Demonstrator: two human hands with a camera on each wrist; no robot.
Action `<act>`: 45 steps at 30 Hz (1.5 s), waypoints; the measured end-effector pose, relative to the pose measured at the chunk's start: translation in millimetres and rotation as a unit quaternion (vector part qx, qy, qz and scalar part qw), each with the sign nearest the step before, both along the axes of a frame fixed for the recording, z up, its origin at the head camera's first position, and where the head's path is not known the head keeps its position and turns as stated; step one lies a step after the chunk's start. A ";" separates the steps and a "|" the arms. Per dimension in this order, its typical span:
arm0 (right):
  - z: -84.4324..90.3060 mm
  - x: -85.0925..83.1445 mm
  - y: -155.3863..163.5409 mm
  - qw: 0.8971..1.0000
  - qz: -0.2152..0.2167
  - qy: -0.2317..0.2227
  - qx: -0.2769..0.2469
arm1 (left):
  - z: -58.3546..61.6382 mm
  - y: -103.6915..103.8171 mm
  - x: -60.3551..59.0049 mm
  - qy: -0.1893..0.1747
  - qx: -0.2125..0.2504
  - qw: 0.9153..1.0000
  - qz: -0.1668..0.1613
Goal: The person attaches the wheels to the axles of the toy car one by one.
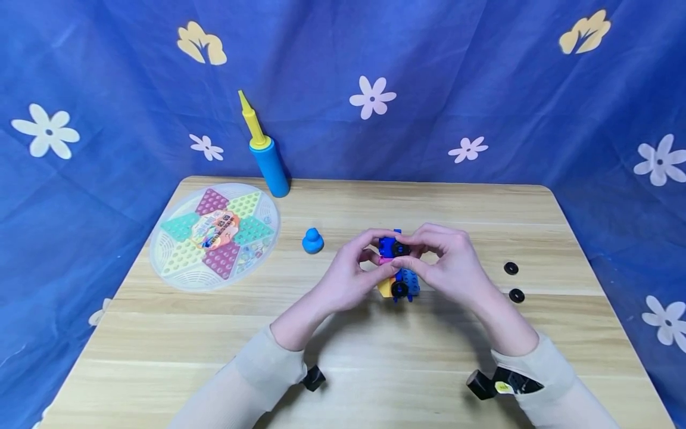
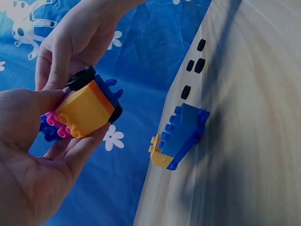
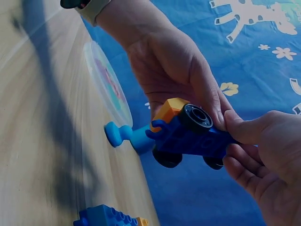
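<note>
A small building-block car [image 2: 88, 110] is held in the air between both hands, over the table. It has a yellow block, pink studs, a blue base and black wheels. My left hand [image 1: 351, 271] grips it by the yellow and pink blocks, fingers around its side. From the other end my right hand [image 1: 447, 262] pinches the blue base [image 3: 202, 145] between thumb and fingers, close to a wheel [image 3: 197, 117]. Below on the table stands a second block vehicle [image 2: 181, 132], blue with a yellow end. The fingers partly cover the held car.
Several loose black wheels [image 2: 199, 65] lie on the table at the right. A blue duck-shaped toy [image 1: 313, 241] sits left of the hands. Farther left lies a round star-patterned game board [image 1: 179, 229], with a blue and yellow hand pump [image 1: 270, 170] standing behind. Blue flowered cloth [image 1: 321, 143] surrounds the table.
</note>
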State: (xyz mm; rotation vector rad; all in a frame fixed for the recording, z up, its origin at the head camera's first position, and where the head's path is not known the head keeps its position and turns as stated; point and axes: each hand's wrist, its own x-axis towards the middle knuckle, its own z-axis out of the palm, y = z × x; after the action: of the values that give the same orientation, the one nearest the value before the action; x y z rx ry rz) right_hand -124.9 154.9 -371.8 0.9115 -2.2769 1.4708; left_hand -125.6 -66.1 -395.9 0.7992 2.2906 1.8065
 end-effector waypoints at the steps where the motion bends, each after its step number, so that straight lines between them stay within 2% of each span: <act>1: 0.0 0.2 0.4 1.000 0.000 0.009 0.003 | -0.1 -0.3 -0.3 0.000 0.003 1.000 -0.002; 7: 0.7 1.6 4.6 0.999 0.005 0.031 0.029 | 0.3 -1.5 -0.5 0.002 0.003 1.000 -0.010; 13: -0.4 1.5 10.7 0.998 0.024 0.032 0.043 | 1.7 -1.3 -0.2 0.010 -0.008 1.000 -0.016; 20: -1.4 0.1 11.3 0.998 0.028 0.042 0.026 | 0.6 -0.3 -0.6 0.025 -0.011 0.999 -0.025; 29: -1.5 1.5 12.7 0.999 0.029 0.044 0.012 | 1.8 -0.5 -0.7 0.013 -0.008 0.999 -0.031; 36: -1.8 2.5 15.6 0.999 0.022 0.047 0.004 | 4.4 -2.5 0.9 -0.032 -0.002 0.999 -0.009; 45: -2.1 4.6 17.1 0.998 0.026 0.060 -0.022 | 6.4 -4.6 1.7 -0.020 -0.018 1.000 0.004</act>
State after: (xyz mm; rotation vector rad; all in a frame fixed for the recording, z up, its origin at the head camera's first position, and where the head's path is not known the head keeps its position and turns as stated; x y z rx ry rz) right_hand -120.2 172.0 -373.9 1.0255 -2.1423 1.4409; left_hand -123.9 -70.7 -389.5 0.7430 2.2978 1.7642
